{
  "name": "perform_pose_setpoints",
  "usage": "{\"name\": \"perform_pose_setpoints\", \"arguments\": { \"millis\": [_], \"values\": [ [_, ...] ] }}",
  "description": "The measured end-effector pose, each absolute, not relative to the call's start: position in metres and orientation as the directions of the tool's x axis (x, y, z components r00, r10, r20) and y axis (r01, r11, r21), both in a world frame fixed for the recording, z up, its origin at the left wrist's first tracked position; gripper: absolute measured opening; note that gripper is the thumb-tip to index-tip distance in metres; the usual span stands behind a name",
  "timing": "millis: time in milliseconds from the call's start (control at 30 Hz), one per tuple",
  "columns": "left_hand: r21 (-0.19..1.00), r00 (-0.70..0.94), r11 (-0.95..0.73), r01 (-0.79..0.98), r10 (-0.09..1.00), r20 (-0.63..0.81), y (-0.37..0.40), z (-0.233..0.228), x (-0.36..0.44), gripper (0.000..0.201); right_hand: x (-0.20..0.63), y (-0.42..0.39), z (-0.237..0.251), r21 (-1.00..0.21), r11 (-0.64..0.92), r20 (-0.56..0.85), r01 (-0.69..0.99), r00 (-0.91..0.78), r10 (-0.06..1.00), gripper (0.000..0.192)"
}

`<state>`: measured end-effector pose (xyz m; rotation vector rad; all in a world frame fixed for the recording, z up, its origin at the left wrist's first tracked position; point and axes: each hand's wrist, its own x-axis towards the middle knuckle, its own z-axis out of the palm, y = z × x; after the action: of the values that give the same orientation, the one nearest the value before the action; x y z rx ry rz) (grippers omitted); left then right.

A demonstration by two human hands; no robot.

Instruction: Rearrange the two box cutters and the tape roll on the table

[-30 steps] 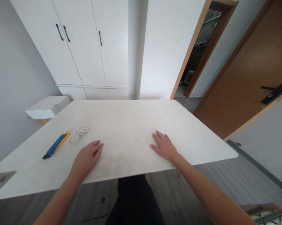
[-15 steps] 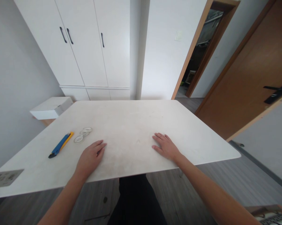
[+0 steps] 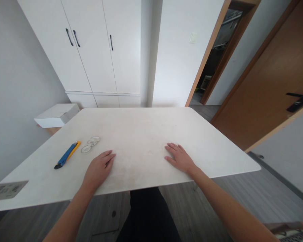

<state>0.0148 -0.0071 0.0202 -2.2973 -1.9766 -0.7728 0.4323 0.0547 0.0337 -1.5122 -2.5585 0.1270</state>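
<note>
Both of my hands lie flat, palms down, on a white table (image 3: 141, 127). My left hand (image 3: 99, 168) rests near the front edge, fingers together and holding nothing. My right hand (image 3: 179, 157) rests further right, fingers slightly spread, also with nothing in it. A blue and yellow utility knife (image 3: 67, 155) lies to the left of my left hand. A few clear tape rolls (image 3: 90, 144) sit close together just beyond it, a short way ahead of my left hand.
A grey printed card (image 3: 5, 190) lies at the table's front left corner. A low white side table (image 3: 56, 115) stands by the left wall. White cupboards (image 3: 90, 50) fill the back. A brown door (image 3: 267, 87) stands open at the right.
The view has drifted slightly left and up. My hands stay flat on the table in the same places.
</note>
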Motion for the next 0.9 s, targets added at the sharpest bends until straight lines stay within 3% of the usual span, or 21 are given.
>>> {"name": "perform_pose_setpoints", "arguments": {
  "millis": [900],
  "values": [
    [0.317, 0.06, -0.186, 0.93, 0.928, 0.367, -0.0065, 0.0194, 0.0138, 0.042, 0.4316, 0.0537, 0.0338, -0.163, 0.477, 0.102, 0.864, -0.467, 0.879, 0.065]
  ]
}}
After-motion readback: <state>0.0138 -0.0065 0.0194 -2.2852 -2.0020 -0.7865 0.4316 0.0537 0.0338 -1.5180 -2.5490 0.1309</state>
